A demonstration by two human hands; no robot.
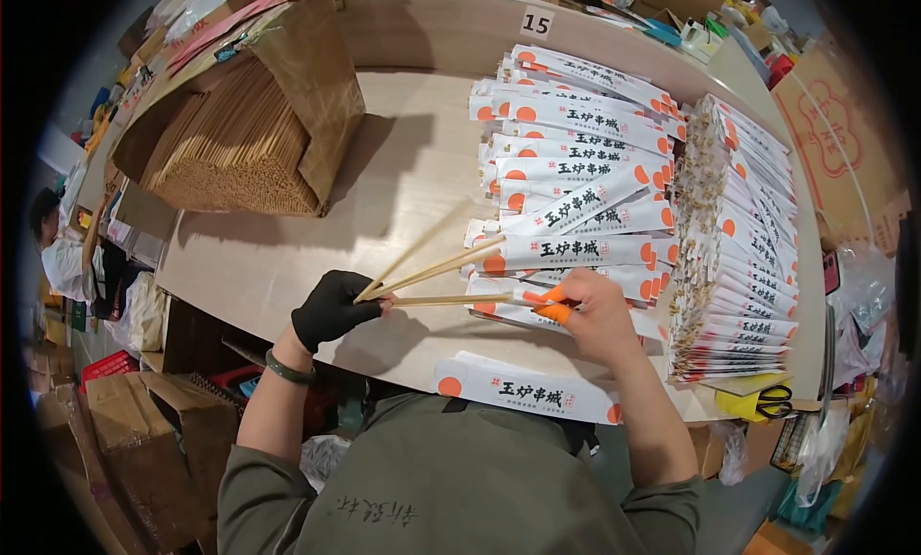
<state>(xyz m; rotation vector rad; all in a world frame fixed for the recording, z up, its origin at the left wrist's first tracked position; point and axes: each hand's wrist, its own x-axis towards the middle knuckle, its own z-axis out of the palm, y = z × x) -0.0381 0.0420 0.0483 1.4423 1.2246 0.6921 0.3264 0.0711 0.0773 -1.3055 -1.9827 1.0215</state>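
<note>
My left hand [336, 310], in a black glove, is closed round one end of several wooden chopsticks [436, 267] that fan out to the right. One upper stick is blurred. My right hand [597, 315], with orange covers on the fingertips, pinches the far end of the lowest chopsticks; a bit of white shows at the fingertips, too small to make out. Beneath and beyond it lies a pile of white paper chopstick sleeves [576, 118] with orange dots and black writing. Flat sleeves [528, 390] lie at the table's near edge, in front of my body.
An open brown paper package [331, 85] packed with chopsticks [230, 152] lies at the table's far left. Sleeved chopsticks [734, 258] form a tall stack on the right. Black-handled scissors [773, 401] rest at the right corner. A raised board [432, 32] borders the back. Cardboard boxes [144, 440] stand lower left.
</note>
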